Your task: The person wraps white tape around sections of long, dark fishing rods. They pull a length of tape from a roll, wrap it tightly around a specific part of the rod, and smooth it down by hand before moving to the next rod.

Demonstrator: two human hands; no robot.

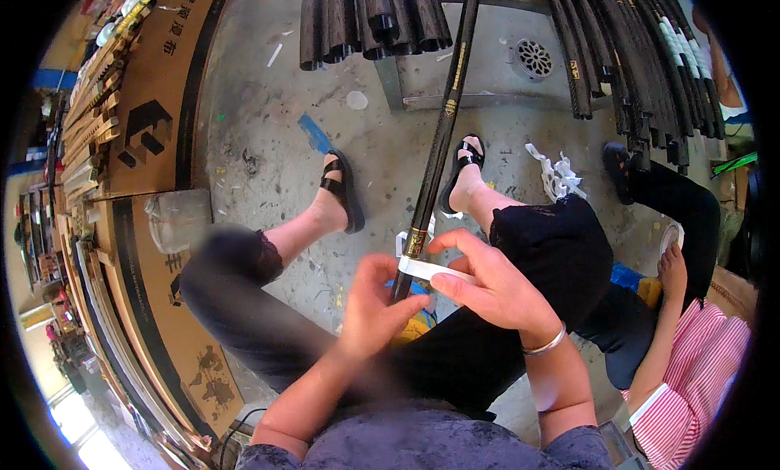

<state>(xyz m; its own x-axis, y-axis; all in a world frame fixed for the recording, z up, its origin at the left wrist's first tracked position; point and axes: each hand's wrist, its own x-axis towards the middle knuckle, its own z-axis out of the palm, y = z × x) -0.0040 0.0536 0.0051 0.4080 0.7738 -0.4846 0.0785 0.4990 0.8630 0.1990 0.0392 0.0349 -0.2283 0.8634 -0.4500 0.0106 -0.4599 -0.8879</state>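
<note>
Head view: grey floor (268,173), boxes (180,88), left fingers (375,268) around rod (435,165), right fingers (460,241) around tape (424,269).

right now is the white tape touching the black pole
Touching: the head view shows the white tape lying across the black pole with no gap.

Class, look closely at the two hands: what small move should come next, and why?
Probably the right hand should draw the white tape snugly around the black pole while the left hand steadies it. The tape meets the pole at one end, and a length stretches from there to the right hand's fingers, apparently not yet wound.
</note>
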